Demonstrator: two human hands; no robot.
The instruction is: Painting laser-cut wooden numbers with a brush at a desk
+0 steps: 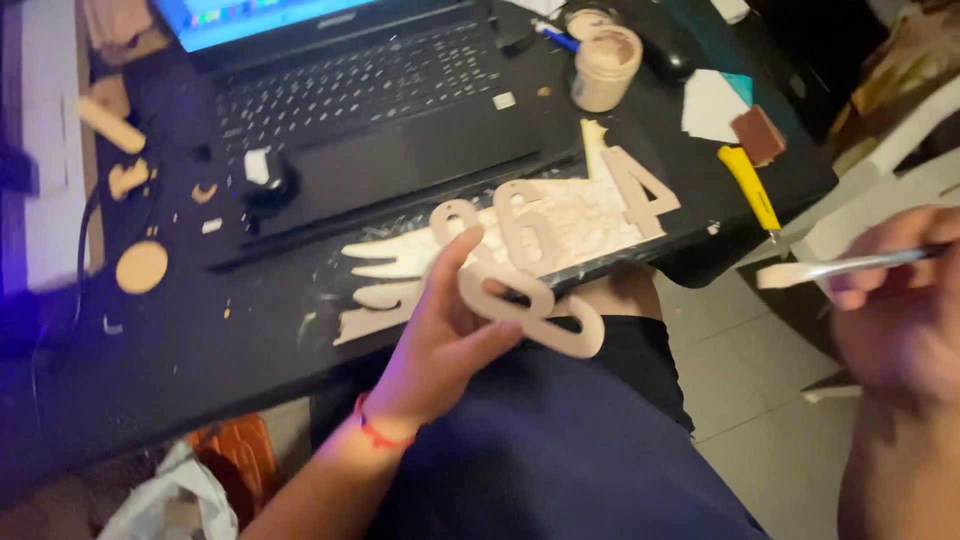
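Wood figure eight (pixel 535 315): pale, matt, smooth. Brush (pixel 850 266): shiny metal ferrule. Desk (pixel 200 340): black, glossy, dusty. Cutter (pixel 752 187): yellow plastic. Shorts (pixel 560 450): dark cloth.

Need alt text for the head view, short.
The person's left hand holds a flat wooden figure-eight cutout over their lap, while the right hand holds a thin brush. Ahead, a dark desk carries more wooden cutouts, a laptop, a paint jar and a yellow utility knife.

A black tabletop (pixel 150 370), speckled with pale dust and chips, fills the upper left. The floor (pixel 760 380) at lower right is laid with pale grey tiles. A white chair (pixel 880 170) stands at the right edge, and lighting is dim.
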